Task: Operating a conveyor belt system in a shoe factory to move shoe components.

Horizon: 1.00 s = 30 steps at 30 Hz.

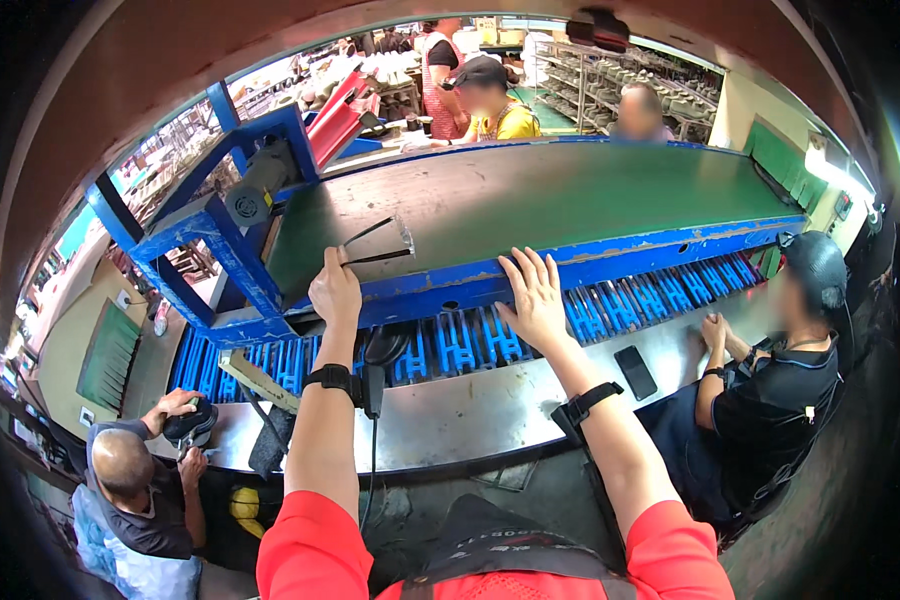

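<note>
green belt (570, 190) stretching across the back, and over its near left part two black strips (382, 257) jut out of the left hand (337, 288), fingers pinched on their near ends, looking light, springy and best gripped right there. long axes run rightward and away, splaying like a v toward a clear bit (407, 238) at the far tips, while the right hand (537, 300), fingers spread apart, reaches over the blue rail (420, 283).

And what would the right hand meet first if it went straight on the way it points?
Likely the green belt beyond the blue rail, though the height of the right hand is unclear.
</note>
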Tool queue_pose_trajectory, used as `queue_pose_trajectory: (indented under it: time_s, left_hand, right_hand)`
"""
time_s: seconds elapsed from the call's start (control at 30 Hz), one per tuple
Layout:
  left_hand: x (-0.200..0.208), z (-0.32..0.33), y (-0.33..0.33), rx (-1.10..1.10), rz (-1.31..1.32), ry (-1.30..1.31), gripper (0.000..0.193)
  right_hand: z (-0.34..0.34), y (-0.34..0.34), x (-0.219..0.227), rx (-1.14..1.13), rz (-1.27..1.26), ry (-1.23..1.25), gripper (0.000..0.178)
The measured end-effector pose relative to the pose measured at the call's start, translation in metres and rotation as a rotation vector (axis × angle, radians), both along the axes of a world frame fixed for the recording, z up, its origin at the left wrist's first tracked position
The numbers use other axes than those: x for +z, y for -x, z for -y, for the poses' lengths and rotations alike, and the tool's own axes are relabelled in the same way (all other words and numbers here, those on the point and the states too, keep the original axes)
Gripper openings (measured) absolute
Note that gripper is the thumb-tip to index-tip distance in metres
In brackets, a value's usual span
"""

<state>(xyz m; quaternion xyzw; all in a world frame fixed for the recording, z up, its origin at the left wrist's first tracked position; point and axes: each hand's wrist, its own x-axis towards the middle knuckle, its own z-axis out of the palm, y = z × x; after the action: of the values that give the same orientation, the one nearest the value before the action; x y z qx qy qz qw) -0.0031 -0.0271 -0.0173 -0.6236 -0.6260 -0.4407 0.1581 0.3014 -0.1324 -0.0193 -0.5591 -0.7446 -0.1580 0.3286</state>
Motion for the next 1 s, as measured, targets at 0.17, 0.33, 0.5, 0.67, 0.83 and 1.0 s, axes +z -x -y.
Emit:
queue_pose_trajectory:
  time_s: [0.17, 0.33, 0.5, 0.67, 0.83, 1.0]
  left_hand:
    - [0.000, 0.000, 0.000, 0.015, 0.005, 0.012, 0.010]
    - [0.001, 0.000, 0.000, -0.003, -0.002, 0.007, 0.014]
    - [0.002, 0.002, -0.004, 0.020, 0.002, 0.040, 0.013]
    - [0.000, 0.000, -0.003, 0.008, 0.030, 0.085, 0.011]
    - [0.001, 0.002, -0.005, 0.047, -0.013, 0.057, 0.011]
    - [-0.001, -0.001, -0.011, 0.001, 0.004, 0.007, 0.010]
  right_hand:
    - [0.000, 0.001, 0.001, 0.006, 0.005, 0.011, 0.072]
    - [0.000, 0.003, 0.000, -0.009, -0.006, 0.011, 0.073]
    - [0.002, 0.002, 0.001, -0.023, -0.013, 0.025, 0.073]
    - [0.001, -0.002, 0.000, -0.016, -0.015, 0.021, 0.075]
    - [0.002, -0.004, -0.002, -0.006, -0.022, 0.042, 0.074]
    - [0.003, -0.007, 0.001, -0.026, -0.012, 0.058, 0.074]
